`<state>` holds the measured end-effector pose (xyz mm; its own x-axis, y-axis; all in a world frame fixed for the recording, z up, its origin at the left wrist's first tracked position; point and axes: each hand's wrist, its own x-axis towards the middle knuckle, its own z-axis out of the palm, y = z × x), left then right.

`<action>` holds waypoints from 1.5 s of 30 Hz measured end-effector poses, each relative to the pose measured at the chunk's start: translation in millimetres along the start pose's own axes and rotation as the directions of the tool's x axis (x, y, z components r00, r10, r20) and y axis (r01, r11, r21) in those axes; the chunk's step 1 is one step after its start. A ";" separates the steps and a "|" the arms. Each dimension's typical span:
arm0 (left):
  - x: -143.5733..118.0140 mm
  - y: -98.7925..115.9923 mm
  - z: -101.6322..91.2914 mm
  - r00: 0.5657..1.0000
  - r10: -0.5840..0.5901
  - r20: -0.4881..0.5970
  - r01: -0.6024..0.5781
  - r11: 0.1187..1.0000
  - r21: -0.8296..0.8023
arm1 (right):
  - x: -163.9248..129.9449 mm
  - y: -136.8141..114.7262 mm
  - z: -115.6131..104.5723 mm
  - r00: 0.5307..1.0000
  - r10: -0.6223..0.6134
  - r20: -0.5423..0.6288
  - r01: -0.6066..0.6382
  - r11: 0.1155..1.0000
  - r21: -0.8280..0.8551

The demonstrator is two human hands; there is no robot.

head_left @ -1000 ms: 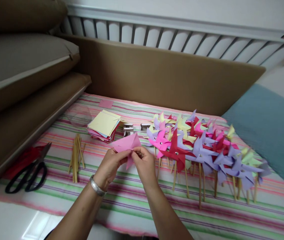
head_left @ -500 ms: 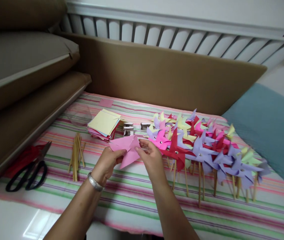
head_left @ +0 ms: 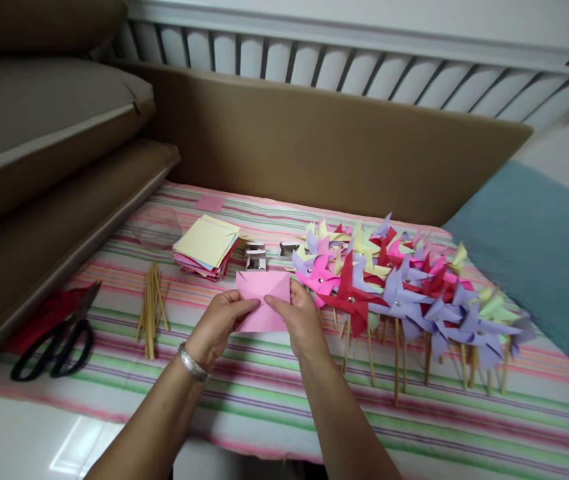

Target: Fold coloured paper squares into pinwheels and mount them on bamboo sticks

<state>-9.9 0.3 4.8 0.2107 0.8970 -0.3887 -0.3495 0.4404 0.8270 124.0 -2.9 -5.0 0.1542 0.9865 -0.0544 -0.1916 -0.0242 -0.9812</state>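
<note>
A pink paper square (head_left: 265, 283) with slits cut in from its corners is held between both hands over the striped cloth. My left hand (head_left: 219, 321) is closed on its left side, thumb lying on top. On the opposite side my right hand (head_left: 301, 319) grips it, thumb pressed near the centre. Both sets of fingers are partly hidden behind the paper. Just beyond it stands a small open box (head_left: 255, 257) with tiny metal pieces inside. Finished paper pinwheels (head_left: 351, 300) on sticks crowd the cloth to the right of my right hand.
A stack of coloured paper squares (head_left: 208, 240) lies behind my left hand, near a loose pink piece (head_left: 210, 203). Wooden sticks (head_left: 151, 313) and black-handled scissors (head_left: 67, 343) are on the left. Another small box (head_left: 289, 249) sits by the pinwheels. Brown cushions (head_left: 64, 200) border the left side.
The pink paper has been turned and flattened from a tilted, bent pose to a squarer one facing me. Both thumbs have moved in towards its middle.
</note>
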 end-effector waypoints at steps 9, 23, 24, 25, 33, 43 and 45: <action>0.4 -6.1 2.3 0.998 0.032 -0.050 -0.036 0.996 -0.083 | -7.8 7.8 17.5 0.990 -0.003 -0.144 0.026 0.988 0.155; 1.8 25.4 -27.5 0.969 0.092 -0.230 -0.113 0.991 -0.079 | -18.3 -1.7 9.8 0.767 -0.630 0.117 0.567 0.582 -0.582; 1.3 27.5 -29.5 0.968 0.091 -0.232 -0.113 0.990 -0.083 | -19.7 -1.5 10.5 0.721 -0.652 0.233 0.634 0.485 -0.603; 0.7 29.1 -30.9 0.969 0.090 -0.231 -0.112 0.990 -0.088 | -20.6 -0.7 11.5 0.686 -0.648 0.332 0.682 0.413 -0.603; -1.5 29.7 -31.6 0.976 0.086 -0.201 -0.106 0.990 -0.092 | -19.2 6.0 17.8 0.636 -0.582 0.507 0.753 0.323 -0.573; -1.8 15.5 -18.1 0.987 0.119 -0.107 -0.118 0.993 0.018 | -18.4 -2.4 15.6 0.812 -0.522 0.262 0.555 0.551 -0.623; -1.9 13.2 -15.7 0.990 0.124 -0.070 -0.121 0.992 0.040 | -17.1 -3.2 14.0 0.828 -0.514 0.223 0.524 0.570 -0.633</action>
<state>-29.3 5.1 10.1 0.1018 0.9450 -0.3109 -0.3357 0.3268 0.8835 108.4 -17.4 1.7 0.0098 0.8655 0.5009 0.5849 0.4013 -0.7048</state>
